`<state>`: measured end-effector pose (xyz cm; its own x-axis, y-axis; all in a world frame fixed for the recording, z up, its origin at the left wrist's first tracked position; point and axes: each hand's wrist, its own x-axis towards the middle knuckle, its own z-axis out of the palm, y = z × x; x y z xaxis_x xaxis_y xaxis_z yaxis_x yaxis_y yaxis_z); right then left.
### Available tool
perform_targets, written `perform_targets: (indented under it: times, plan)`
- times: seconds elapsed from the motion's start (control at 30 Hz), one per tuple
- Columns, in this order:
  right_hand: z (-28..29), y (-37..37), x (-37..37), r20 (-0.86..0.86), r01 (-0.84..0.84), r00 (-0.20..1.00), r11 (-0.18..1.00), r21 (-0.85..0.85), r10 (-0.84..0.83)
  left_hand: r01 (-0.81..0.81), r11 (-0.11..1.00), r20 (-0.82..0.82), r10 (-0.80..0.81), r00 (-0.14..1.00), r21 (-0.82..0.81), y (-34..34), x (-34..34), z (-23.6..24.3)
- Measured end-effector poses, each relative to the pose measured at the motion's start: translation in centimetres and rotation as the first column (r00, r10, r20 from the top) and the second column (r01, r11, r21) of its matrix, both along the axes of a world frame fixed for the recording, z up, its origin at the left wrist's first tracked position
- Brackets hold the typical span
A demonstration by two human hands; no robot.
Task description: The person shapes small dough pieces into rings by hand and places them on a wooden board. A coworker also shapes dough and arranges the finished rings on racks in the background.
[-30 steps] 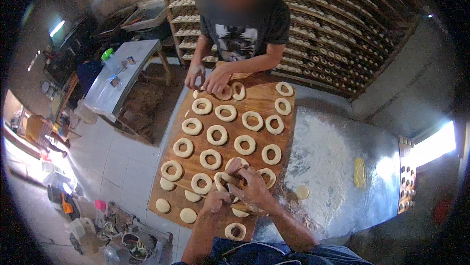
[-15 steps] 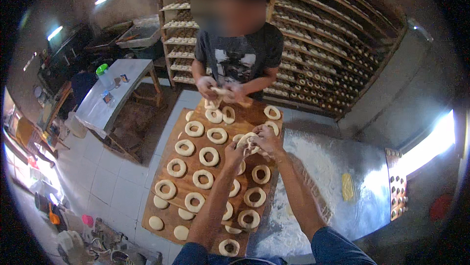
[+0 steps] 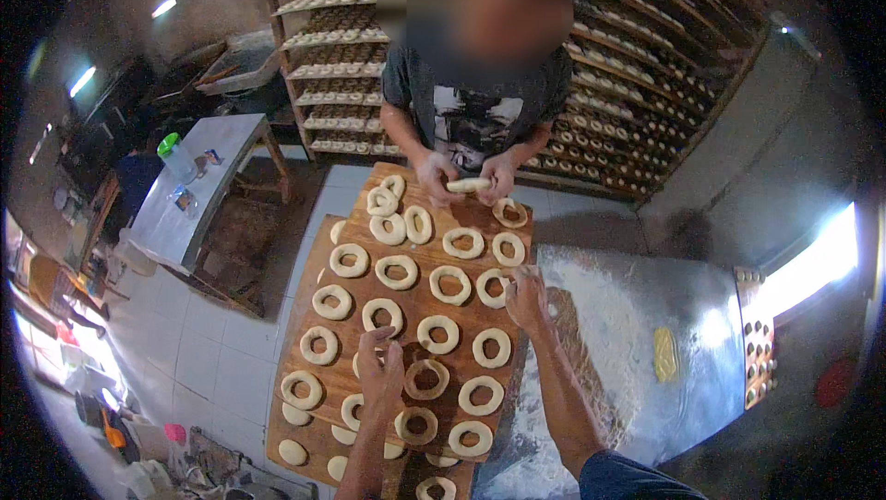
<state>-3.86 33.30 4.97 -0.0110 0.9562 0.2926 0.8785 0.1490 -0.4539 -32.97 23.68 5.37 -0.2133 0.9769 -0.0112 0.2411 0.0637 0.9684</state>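
Hands bare, both in view, forearms cut off at the lower part. Left hand [image 3: 380, 367]: fingertips over the near edge of a pale dough ring [image 3: 382, 304] lying flat on the upper wooden board [image 3: 471, 355]; grip loosely parted, nothing seen within it; contact with the ring cannot be confirmed. Right hand [image 3: 528, 302]: at the board's right edge, just beside another dough ring [image 3: 482, 289]; palm side turned away, so whether that grip is wide or narrow cannot be told. Left hand and forearm partly cover further rings behind them.

Lower board [image 3: 316, 452]: mostly covered by the upper one; pale rounds [image 3: 293, 452] show along its near side, several only in part. Nearest ring [image 3: 425, 483] is cut by the lower edge.

Opposite, a second person's hands [image 3: 434, 178] hold a ring [image 3: 469, 185] seen nearly edge-on. Floured metal counter [image 3: 697, 408] stands to the right; yellow item [image 3: 664, 355] on it, nature unclear.
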Motion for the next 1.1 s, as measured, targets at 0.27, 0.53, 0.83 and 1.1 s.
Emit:
perform_targets:
  times: [0.27,0.53,0.83,1.1]
  plan:
    - [-3.0,-3.6,-0.1,0.297,-0.068,0.951,0.996,-0.066,0.085,0.513,0.832,-0.669,-0.26,0.697,0.21,6.4,5.6,0.3]
    - [-1.6,-3.2,-0.8,0.228,0.012,0.974,0.997,-0.072,0.005,0.557,0.822,-0.919,-0.121,0.376,0.12,8.7,7.4,-2.8]
    - [-0.4,-2.2,-5.8,0.037,-0.21,0.977,0.978,0.004,0.21,0.417,0.898,-0.921,-0.037,0.387,0.139,11.1,-0.1,-3.5]
    - [2.7,-2.3,-9.2,-0.054,-0.27,0.962,0.963,-0.017,0.268,0.455,0.886,-0.898,-0.123,0.423,0.093,15.0,-1.3,-2.8]
